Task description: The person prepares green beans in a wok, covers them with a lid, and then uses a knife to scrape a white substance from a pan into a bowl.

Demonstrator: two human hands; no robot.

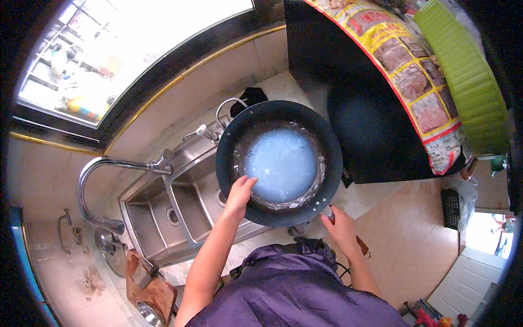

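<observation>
A large dark wok (279, 110) is held tilted in front of me, partly over the right end of the sink. Inside it a pale, bluish, shiny round area (282, 163) looks like liquid or a reflection, with bright glints around its edge. My right hand (341, 227) grips the wok's handle (330, 216) below the rim; a brown handle end (362, 246) shows past the wrist. At the wok's lower left side, my left hand (240, 195) reaches over the rim with its fingertips at the inner wall. Whether it pinches something there is hidden.
A double-bowl steel sink (184, 239) with a curved chrome faucet (98, 161) lies left. Beyond are a smaller tap (206, 133) and the window (163, 36). A wooden cutting board (163, 292) stands lower left. A black panel (376, 135) and printed bag (402, 77) stand right.
</observation>
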